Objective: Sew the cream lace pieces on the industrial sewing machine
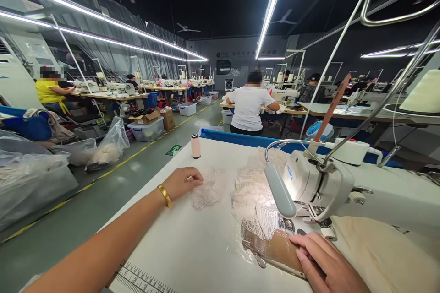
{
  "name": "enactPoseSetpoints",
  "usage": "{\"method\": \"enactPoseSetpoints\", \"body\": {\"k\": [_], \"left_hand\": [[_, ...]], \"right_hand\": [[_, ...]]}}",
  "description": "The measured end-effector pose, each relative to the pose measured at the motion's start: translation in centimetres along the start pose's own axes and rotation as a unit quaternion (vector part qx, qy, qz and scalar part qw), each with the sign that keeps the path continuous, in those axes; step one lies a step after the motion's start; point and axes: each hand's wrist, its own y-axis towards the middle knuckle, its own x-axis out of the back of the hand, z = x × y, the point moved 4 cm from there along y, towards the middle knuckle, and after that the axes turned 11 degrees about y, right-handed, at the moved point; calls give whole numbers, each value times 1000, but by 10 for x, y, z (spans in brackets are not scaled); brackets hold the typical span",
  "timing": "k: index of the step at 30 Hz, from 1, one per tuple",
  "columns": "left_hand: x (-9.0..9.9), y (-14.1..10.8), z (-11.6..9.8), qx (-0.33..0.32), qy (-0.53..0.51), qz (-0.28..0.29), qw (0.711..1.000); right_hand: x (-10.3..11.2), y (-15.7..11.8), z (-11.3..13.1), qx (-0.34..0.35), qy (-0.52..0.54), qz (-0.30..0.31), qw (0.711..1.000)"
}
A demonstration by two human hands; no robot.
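Observation:
My left hand (184, 182), with a gold bracelet on the wrist, reaches over the white table and pinches the edge of a small pale lace piece (210, 190). My right hand (326, 258) rests, fingers stretched out, on the brown plate (283, 252) in front of the sewing machine's needle area; nothing shows in its grip. The sewing machine (385, 192) stands at the right with its lamp lit. A heap of pale lace with fringe (250, 192) lies left of the needle area, its fringe reaching over the plate. The needle itself is hard to make out.
A pink thread spool (195, 146) stands at the table's far left. Printed ruler marks (140, 279) run along the near edge. Beige cloth (381, 247) lies under the machine arm. A person in white (250, 107) sits ahead; plastic bags (34, 183) fill the left floor.

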Motion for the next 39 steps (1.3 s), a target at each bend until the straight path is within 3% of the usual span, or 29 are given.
{"method": "enactPoseSetpoints", "body": {"k": [2,5,7,9,12,14,16,22,27,39], "left_hand": [[7,-7,-23,-10,-8,10,1000],[6,-25,-82,-67,-43,72,994],[-5,-40,-127,-143,-109,171,969],[-18,-49,-162,-197,-160,231,939],[-43,-44,-186,-226,-160,264,924],[-61,-33,-190,-235,-156,257,924],[-76,-23,-189,-241,-166,249,923],[-87,-15,-182,-222,-216,225,924],[-93,-16,-179,-169,-197,229,938],[-101,-14,-167,-150,-209,225,940]], "right_hand": [[0,2,5,0,18,-3,1000],[7,7,26,-20,80,5,997],[16,12,48,-41,157,29,986],[24,19,70,-64,249,68,964],[32,26,86,-100,365,99,920],[27,26,84,-134,431,137,882],[21,24,75,-175,443,140,868],[13,26,59,-217,390,53,893],[16,28,61,-223,384,36,895],[22,31,64,-220,395,15,892]]}}
